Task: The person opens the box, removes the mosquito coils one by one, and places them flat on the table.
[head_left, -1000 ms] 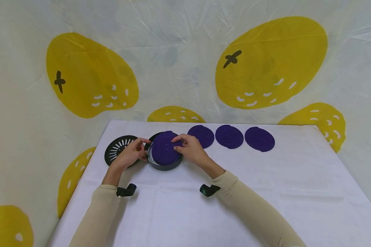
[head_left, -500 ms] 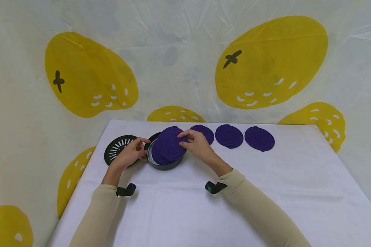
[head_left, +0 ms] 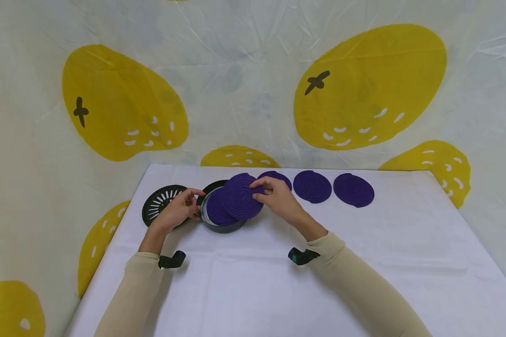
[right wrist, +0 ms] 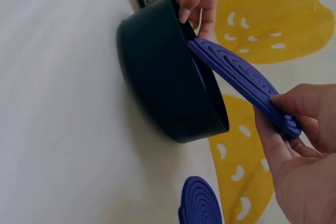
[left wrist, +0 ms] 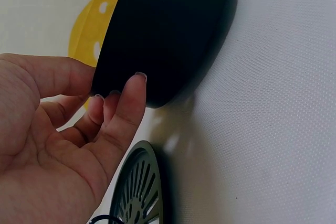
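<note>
A purple spiral coaster [head_left: 243, 197] is pinched at its right edge between the thumb and fingers of my right hand [head_left: 278, 198]. It is tilted over the dark round holder [right wrist: 157, 72], its far edge at the rim in the right wrist view. Inside the holder lies another purple coaster [head_left: 219, 208], partly covered by the held one. My left hand [head_left: 178, 209] grips the holder's left rim, thumb and fingers on either side of the wall [left wrist: 157, 35]. Beside that hand sits a black slotted lid [head_left: 157, 203], partly hidden by it.
Along the back of the white table [head_left: 253, 290] lie several purple coasters in a row: one partly behind my right hand [head_left: 276, 178], a middle coaster [head_left: 312, 186] and a right one [head_left: 353, 190]. A fabric backdrop with yellow fruit shapes [head_left: 371, 86] rises behind.
My right hand has lifted a coaster from the holder and moved it to the right, uncovering another coaster beneath. The left hand has stayed at the rim.
</note>
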